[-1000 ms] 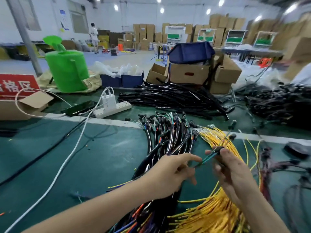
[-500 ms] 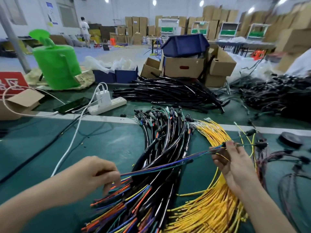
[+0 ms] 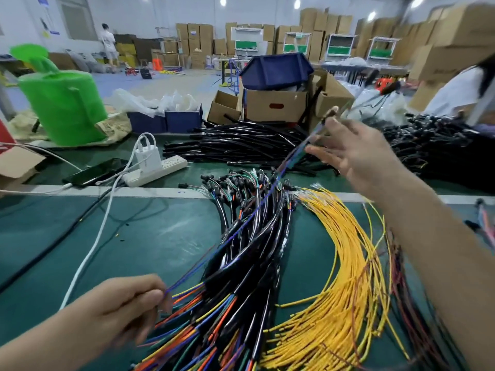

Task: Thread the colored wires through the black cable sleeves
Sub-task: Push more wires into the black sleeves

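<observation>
A thin bundle of colored wires (image 3: 241,226) runs taut from low left to high right over the table. My left hand (image 3: 128,306) pinches its near end at the lower left. My right hand (image 3: 353,148), raised and blurred, grips the far end with its connector at the upper right. Beneath lies a heap of sleeved wires (image 3: 251,250), black tubes with colored ends sticking out. A fan of yellow wires (image 3: 348,277) lies to its right. Loose black cable sleeves (image 3: 241,148) are piled at the back of the table.
A white power strip with chargers (image 3: 152,167), a phone (image 3: 93,172) and white and black cords lie at the left. A green bucket (image 3: 64,108), cardboard boxes (image 3: 276,105) and a blue bin stand behind. More black harnesses (image 3: 439,151) heap at the right, beside a person in white.
My right hand has risen up and away to the right, drawing the wire bundle out long and taut. My left hand stays low at the left, still pinching the near end.
</observation>
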Demonstrator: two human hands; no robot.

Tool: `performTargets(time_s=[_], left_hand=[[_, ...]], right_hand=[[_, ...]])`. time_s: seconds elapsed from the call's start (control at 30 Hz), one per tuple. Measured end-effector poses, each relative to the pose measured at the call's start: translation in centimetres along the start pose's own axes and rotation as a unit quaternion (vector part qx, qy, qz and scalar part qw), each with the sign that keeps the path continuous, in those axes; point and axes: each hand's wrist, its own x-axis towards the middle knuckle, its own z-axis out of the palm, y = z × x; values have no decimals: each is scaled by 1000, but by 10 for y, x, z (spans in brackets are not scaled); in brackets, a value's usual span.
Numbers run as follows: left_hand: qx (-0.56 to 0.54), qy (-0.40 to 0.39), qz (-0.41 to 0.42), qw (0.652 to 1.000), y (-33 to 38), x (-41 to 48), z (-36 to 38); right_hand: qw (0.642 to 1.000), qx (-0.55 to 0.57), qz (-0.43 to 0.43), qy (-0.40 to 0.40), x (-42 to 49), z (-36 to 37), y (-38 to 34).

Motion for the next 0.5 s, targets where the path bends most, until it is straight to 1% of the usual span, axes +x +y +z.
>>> performTargets(time_s=[0.03,0.07,0.1,0.13,0.17,0.2,0.23,0.27,0.33,0.37,0.4,0.43,0.5], left_hand=[[-38,16,14,999,8,9,11],[-77,22,23,997,16,19,23],[-114,22,23,993,23,28,34],[-146,21,17,989,29,37,44],[-169,19,12,985,34,47,54],[-180,21,9,983,37,55,61],[-180,30,7,983,38,61,68],[-181,40,8,983,39,67,72],[-204,64,1,977,37,73,77],[-218,77,0,973,34,74,76],[-225,87,2,970,32,74,76],[-225,94,4,970,30,74,76],[-224,99,11,970,25,72,77]], right_hand=[[1000,14,13,-19,9,8,-9],[999,-8,34,-23,16,13,-12],[996,-67,53,-19,18,13,-12],[985,-162,63,-16,16,10,-9],[962,-261,71,-25,11,5,-3],[933,-347,82,-53,2,-2,4],[901,-411,97,-102,-11,-10,13],[866,-458,112,-165,-25,-16,24],[777,-549,112,-287,-54,-23,46],[734,-585,98,-331,-67,-24,56],[706,-605,85,-358,-79,-24,65],[698,-609,80,-369,-88,-23,71],[706,-604,73,-363,-102,-24,78]])
